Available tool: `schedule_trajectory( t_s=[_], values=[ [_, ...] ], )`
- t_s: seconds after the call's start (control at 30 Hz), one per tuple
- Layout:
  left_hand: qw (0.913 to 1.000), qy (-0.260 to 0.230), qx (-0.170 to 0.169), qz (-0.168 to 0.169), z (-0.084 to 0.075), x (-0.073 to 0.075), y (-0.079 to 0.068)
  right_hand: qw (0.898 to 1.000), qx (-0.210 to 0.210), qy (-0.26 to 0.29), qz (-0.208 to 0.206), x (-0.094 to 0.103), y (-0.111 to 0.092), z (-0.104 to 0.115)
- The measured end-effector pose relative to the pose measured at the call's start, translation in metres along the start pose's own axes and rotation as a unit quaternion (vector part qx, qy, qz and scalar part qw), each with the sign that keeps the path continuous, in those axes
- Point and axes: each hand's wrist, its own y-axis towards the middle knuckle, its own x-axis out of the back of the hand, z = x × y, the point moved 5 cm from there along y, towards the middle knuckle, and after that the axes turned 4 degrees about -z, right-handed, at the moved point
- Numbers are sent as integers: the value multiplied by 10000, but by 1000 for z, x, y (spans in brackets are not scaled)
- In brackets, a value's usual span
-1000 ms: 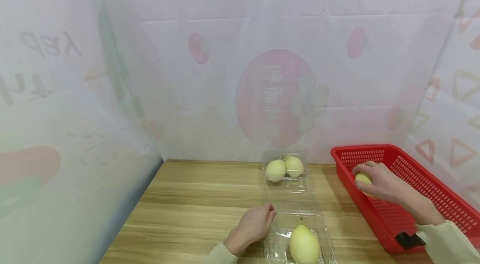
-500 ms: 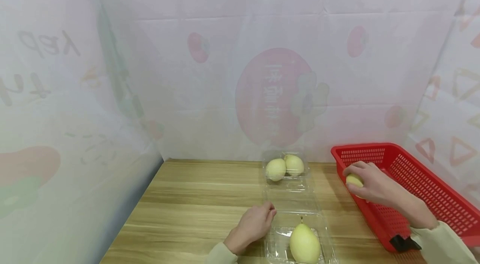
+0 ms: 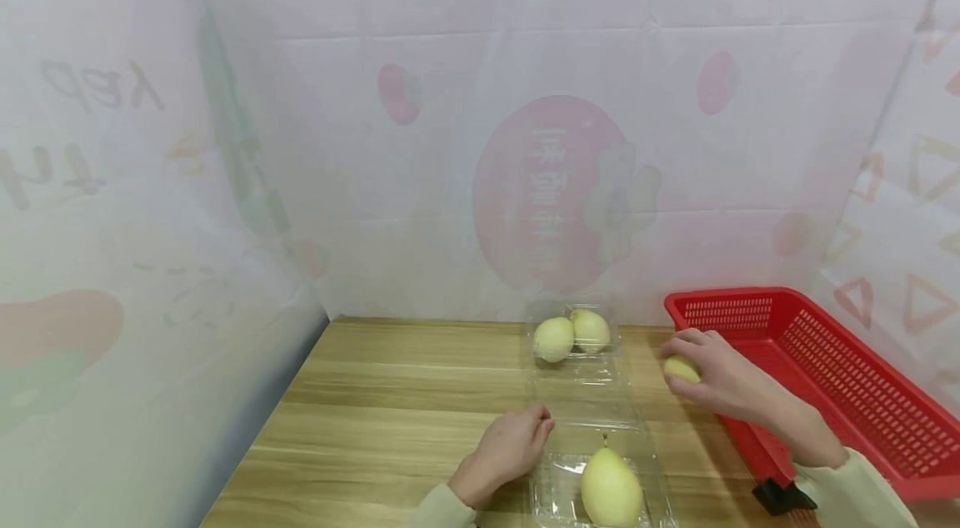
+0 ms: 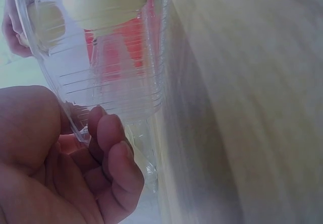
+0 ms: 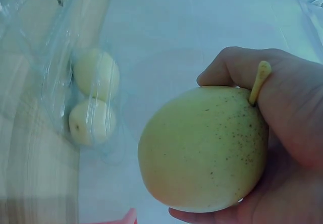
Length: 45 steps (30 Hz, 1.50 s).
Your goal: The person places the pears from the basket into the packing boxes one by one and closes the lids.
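My left hand (image 3: 501,451) pinches the left rim of a clear plastic clamshell box (image 3: 557,503) at its hinge-side corner; in the left wrist view, thumb and curled fingers (image 4: 112,133) meet at that edge. Inside the box's near half stands one yellow pear (image 3: 611,488), stem pointing away. Between the box and the red basket, my right hand (image 3: 731,382) grips another pear (image 3: 681,369). Seen from the right wrist, this pear (image 5: 202,148) is speckled near its stem, with thumb and fingers wrapped round its sides.
Behind the open box, two pears (image 3: 553,340) sit under clear plastic (image 3: 573,307) near the back curtain (image 3: 420,261). A red perforated basket (image 3: 780,299) stands at the right of the wooden table (image 3: 360,428). A black device (image 3: 782,497) is at the right wrist.
My right hand has carried its pear leftward out of the red basket, over the rim, to the table side. The left hand has stayed at the box's edge.
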Motion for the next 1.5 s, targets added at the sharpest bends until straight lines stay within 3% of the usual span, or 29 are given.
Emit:
schedule_trajectory(
  t_s=[0.13, 0.3, 0.43, 0.67, 0.87, 1.17, 1.33, 1.5],
  values=[
    [10000, -21, -14, -12, -1, 1, 0, 9999, 127, 25, -80, -5, 0, 8],
    [10000, -25, -12, 5, -3, 3, -1, 9970, 649, -70, -425, -12, 0, 20],
    [10000, -31, -8, 11, -3, 4, -1, 9947, 917, -46, -473, -18, -1, 28],
    [9999, -53, -76, 103, -2, 3, -1, 9937, 1066, 69, -346, -30, 1, 40],
    [9997, -123, -81, 189, -2, 3, -1, 9890, 1380, 75, -534, -40, 2, 50],
    [9972, -583, 184, 432, 5, 2, 1, 9842, 1632, 279, -629, -54, -1, 67],
    [9954, -783, 192, 522, 6, 1, 1, 9781, 1908, 412, -720, -64, -5, 77],
    [9943, -850, 230, 606, 7, 1, 1, 9655, 2355, 550, -962, -73, -11, 86]
  ],
)
